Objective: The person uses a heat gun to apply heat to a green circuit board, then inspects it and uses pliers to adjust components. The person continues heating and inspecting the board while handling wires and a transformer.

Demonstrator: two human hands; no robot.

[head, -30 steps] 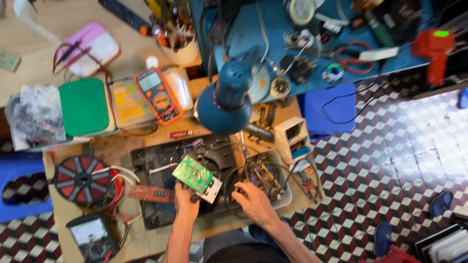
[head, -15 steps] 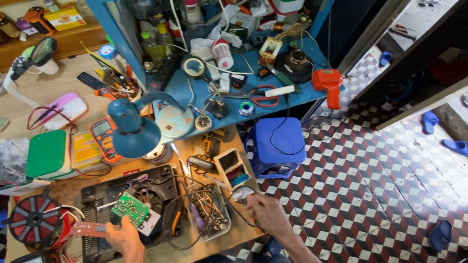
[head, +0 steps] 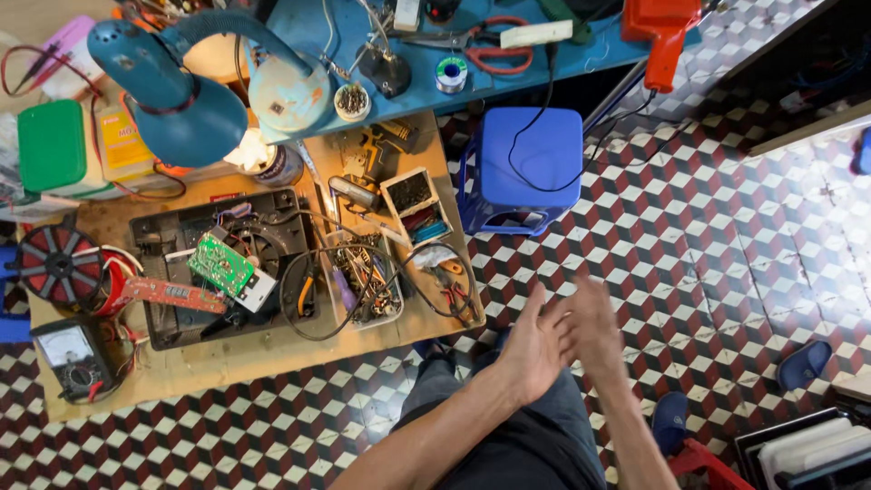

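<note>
both hands, left hand and right hand, are hovering flat-fingered, touching each other, holding nothing, above my lap and the checkered floor. i'm seeing one green circuit board lying on the black chassis leftward, one blue stool, one blue lamp.

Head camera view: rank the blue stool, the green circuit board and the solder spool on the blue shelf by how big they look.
1. blue stool
2. green circuit board
3. solder spool
The shelf's height may skew the spool slightly.
</note>
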